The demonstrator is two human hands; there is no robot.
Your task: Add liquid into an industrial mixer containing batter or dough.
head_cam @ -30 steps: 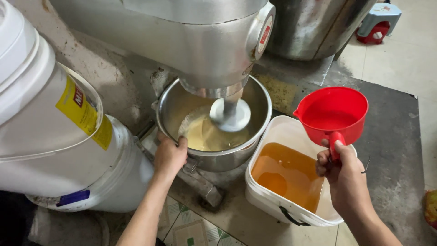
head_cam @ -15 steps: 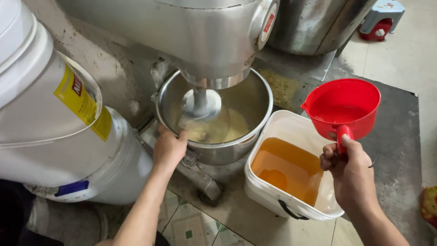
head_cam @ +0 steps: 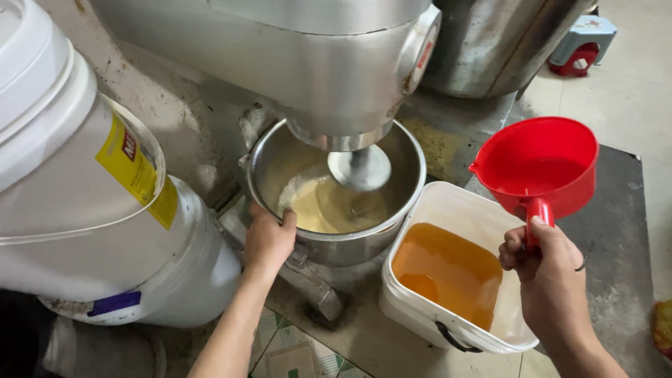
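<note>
My left hand [head_cam: 268,240] grips the near rim of a steel mixing bowl [head_cam: 399,210] that sits under a large grey stand mixer [head_cam: 315,63]. Pale yellow batter [head_cam: 329,206] lies in the bowl around the mixer's beater shaft [head_cam: 360,166]. My right hand [head_cam: 546,273] holds a red plastic scoop [head_cam: 539,164] by its handle, above the far right side of a white square tub [head_cam: 448,210]. Amber liquid [head_cam: 448,269] fills the bottom of the tub. A little liquid shows inside the scoop.
Large white plastic buckets [head_cam: 84,210] with yellow labels stand stacked at the left. A big steel pot [head_cam: 497,42] stands behind the mixer. A small red and blue stool [head_cam: 577,45] sits at the far right. A dark mat [head_cam: 630,231] covers the floor at right.
The beater has swung round inside the bowl. My right hand has kept the red scoop raised over the tub, shifting slightly. My left hand stays on the bowl's rim.
</note>
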